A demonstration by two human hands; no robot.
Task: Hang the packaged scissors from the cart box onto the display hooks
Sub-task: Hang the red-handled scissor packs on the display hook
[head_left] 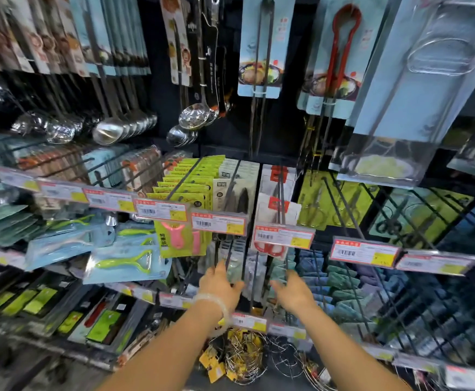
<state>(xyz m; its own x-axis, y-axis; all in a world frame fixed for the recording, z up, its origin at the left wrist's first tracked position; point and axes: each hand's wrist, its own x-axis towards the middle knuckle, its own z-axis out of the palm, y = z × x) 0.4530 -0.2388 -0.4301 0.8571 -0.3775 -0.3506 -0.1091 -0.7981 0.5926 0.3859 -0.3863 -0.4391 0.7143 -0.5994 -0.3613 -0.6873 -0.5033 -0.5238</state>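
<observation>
Store rack: hooks point outward; hands reaching.

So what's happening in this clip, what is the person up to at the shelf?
A person is standing at a shop display wall of packaged kitchen tools, with both arms reaching into the middle hook rows. The left hand, with a pale bead bracelet on its wrist, touches a black metal display hook among hanging packs. The right hand reaches in beside it, seemingly empty. A white carded pack of red-handled scissors already hangs just above. No cart box shows.
</observation>
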